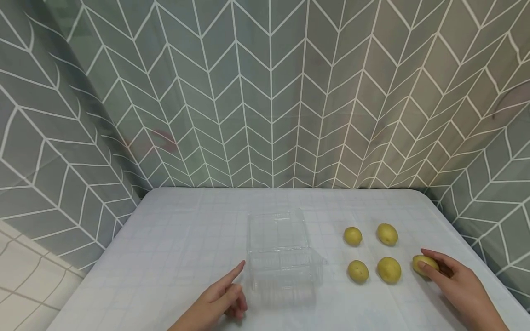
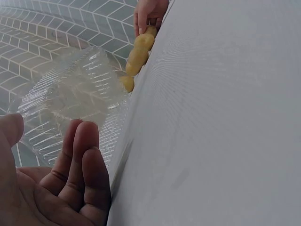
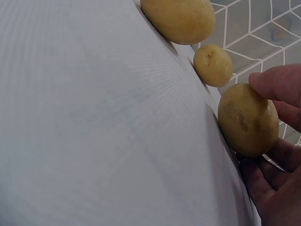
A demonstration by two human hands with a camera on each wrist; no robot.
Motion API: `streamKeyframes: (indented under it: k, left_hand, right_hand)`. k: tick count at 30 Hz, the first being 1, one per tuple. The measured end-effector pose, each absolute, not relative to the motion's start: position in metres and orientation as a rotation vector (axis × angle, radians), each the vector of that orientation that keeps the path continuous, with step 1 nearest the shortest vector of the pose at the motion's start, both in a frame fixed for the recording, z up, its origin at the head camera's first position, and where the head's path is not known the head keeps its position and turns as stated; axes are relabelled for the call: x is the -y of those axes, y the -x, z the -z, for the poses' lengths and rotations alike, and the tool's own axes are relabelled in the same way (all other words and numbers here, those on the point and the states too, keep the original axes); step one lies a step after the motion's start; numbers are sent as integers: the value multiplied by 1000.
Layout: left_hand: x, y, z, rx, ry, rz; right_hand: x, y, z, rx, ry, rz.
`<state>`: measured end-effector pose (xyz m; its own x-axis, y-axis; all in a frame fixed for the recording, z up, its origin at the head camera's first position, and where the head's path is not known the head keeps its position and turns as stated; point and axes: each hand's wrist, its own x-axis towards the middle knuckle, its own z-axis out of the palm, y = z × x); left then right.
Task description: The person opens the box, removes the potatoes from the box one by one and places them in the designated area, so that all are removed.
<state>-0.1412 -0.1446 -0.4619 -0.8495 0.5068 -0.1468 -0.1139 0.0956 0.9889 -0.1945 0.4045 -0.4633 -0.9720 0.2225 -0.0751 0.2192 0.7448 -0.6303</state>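
At the right of the table, my right hand [image 1: 457, 276] grips a small yellow-brown potato [image 3: 248, 120] between thumb and fingers, low at the tabletop. Several other potatoes lie to its left, among them a rounder one [image 1: 389, 270] and one farther back [image 1: 387, 234]. A clear plastic clamshell box [image 1: 283, 271] stands with its lid [image 1: 277, 232] folded back, away from me. My left hand [image 1: 221, 299] is beside the box's left side and holds nothing. Its index finger points forward, and the other fingers bend loosely.
A white cloth [image 1: 178, 239] with a faint grid covers the table. Grey-green curtains [image 1: 269, 101] with white chevron lines hang behind it and at both sides. Pale tiles [image 1: 29, 280] show at the lower left.
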Motion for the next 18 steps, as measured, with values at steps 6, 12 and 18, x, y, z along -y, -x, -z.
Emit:
streamKeyframes:
  k: [6,12,18]
  left_hand:
    - [143,142,463,-1922,-391,-1801]
    - [145,145,464,-1894,-405,-1804]
    - [160,163,457,-2119,-396,-1690]
  right_hand:
    - [-407,191,462,2929,367,-1038]
    - [-409,187,460,2907,345,-1065]
    - [-412,193,446,2846,234,-1033]
